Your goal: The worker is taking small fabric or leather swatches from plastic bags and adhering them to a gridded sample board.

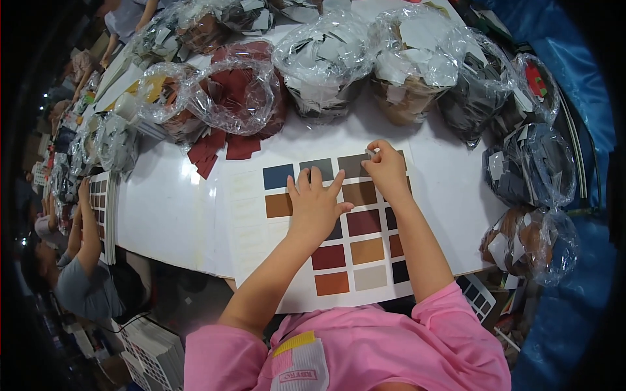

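A white sample card point(246, 202) with rows of coloured swatches lies on the table in front of me. My left hand point(317, 207) rests on it with fingers spread, the fingertips over a grey swatch point(318, 167) in the top row. Beside it is a navy swatch point(278, 176). My right hand point(386, 171) is closed in a pinch above the upper edge of a grey-brown swatch point(352, 167). A small pale bit shows at its fingertips, too small to name. Both forearms partly cover the lower swatches.
Clear plastic bags of cut swatches ring the card, with white point(323, 65), dark red point(244, 85) and dark grey point(475, 91) pieces. Loose red swatches point(208, 150) lie on the white table point(173, 208). At left, another person point(85, 280) handles a card stack. Blue fabric point(554, 326) hangs at right.
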The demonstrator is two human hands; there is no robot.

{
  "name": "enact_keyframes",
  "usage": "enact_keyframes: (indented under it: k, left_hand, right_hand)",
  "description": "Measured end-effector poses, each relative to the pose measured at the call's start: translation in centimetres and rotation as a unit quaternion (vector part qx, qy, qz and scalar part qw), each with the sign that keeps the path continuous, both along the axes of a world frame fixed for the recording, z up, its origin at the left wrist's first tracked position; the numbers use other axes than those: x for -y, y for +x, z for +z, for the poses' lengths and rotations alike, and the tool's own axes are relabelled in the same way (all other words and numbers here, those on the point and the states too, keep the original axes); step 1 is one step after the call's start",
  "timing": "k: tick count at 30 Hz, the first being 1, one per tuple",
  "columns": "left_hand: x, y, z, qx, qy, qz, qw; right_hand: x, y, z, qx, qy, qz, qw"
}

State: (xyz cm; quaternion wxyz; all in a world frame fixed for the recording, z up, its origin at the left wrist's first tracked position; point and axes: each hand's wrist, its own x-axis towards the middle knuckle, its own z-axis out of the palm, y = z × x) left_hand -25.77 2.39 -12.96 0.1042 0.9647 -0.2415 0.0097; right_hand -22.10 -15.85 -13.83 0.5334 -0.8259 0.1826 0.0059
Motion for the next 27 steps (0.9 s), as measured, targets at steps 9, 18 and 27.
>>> enact_keyframes:
  k: [9,18,27]
  left_hand:
    - [0.3,0.1,0.1,0.008,0.008,0.01,1.0]
    - [0.1,-0.8,-0.8,0.045,0.029,0.005,0.999]
    - [-1.1,0.3,-1.2,0.079,-0.034,-0.012,0.996]
  right_hand:
    - [0.6,-3.1,0.8,0.085,-0.241,0.128,0.958]
    - [0.1,-4.1,-0.2,0.105,-0.325,0.162,0.926]
    - [3.9,-9.2,0.2,0.149,-0.247,-0.021,0.957]
